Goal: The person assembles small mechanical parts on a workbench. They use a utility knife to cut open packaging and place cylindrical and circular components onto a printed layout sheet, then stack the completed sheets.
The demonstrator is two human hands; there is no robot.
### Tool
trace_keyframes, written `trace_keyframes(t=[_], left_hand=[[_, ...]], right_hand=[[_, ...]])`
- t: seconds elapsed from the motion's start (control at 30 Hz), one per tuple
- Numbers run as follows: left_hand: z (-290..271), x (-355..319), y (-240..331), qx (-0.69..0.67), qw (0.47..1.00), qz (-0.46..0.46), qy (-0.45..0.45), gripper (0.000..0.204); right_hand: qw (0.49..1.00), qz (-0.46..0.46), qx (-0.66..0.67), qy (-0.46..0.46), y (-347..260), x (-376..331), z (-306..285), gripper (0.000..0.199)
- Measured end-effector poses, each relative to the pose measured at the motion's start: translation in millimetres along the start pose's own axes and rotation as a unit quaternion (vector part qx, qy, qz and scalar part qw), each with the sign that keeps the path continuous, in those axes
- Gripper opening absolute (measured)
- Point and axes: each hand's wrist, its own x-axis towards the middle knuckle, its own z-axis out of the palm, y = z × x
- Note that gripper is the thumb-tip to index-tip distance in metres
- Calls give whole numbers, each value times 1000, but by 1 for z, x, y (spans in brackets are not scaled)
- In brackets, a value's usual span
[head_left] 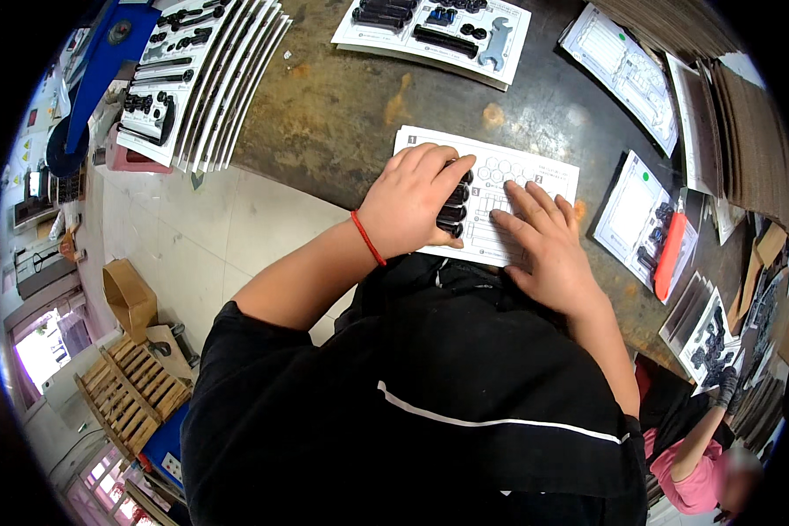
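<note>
At the table's near edge lies a white printed card [486, 244] with outline drawings on it. My left hand [409, 200], with a red string at the wrist, is curled over a row of black bolts [452, 213] on the card's left part. Their round heads show past my fingers; the shafts are hidden under the hand. My right hand [548, 245] rests on the card's right part, fingers spread and nothing in them.
Cards with black hardware stand in a row [193, 88] at the left. A stack of similar cards with a wrench [497, 44] lies ahead. At right are more cards, a red-handled tool [671, 257] and cardboard sheets [758, 131]. A co-worker's gloved hand [728, 386] is at lower right.
</note>
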Motion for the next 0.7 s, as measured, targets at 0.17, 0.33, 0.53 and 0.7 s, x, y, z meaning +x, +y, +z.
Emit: trace_keyframes(t=[0.17, 0.33, 0.53, 0.7], left_hand=[[-9, -8, -7, 31, 998, -33, -43, 110], [-23, -29, -25, -16, 997, -71, -10, 97], [-23, -30, -27, 0, 998, -56, -4, 88], [-34, -20, -25, -13, 997, -58, -40, 90]], right_hand=[[999, -18, 8, 31, 3, 3, -3, 63], [988, -38, 110, 104, -7, 30, 6, 49], [986, -15, 128, 103, -14, 52, 29, 39], [974, -62, 164, 145, -3, 42, 35, 39]])
